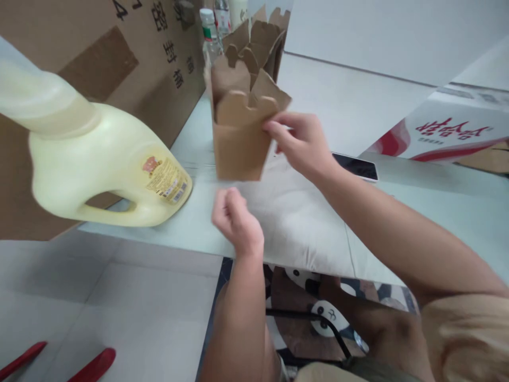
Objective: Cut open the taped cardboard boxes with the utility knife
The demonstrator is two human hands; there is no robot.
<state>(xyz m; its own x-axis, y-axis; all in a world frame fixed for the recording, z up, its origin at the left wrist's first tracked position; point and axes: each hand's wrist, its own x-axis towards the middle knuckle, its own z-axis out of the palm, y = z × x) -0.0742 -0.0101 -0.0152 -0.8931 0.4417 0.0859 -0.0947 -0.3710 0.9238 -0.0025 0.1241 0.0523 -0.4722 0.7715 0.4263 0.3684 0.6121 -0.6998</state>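
A brown kraft paper takeout box [241, 151] with its top flaps standing up is over the table. My right hand [296, 138] pinches its upper right corner between thumb and fingers. Just below the box, apart from it, my left hand [237, 220] is curled into a loose fist, and I see nothing in it. More brown paper boxes [270, 34] with raised flaps stand behind the held one. To the left is a large pale yellow jug [99, 164] with a handle and a printed label.
A big cardboard carton [155, 79] stands along the left side. Clear bottles [210, 37] are at the back. A phone [356, 166] lies right of my right hand, before a white and red box [449, 127]. A pale cloth [302, 212] covers the table's front.
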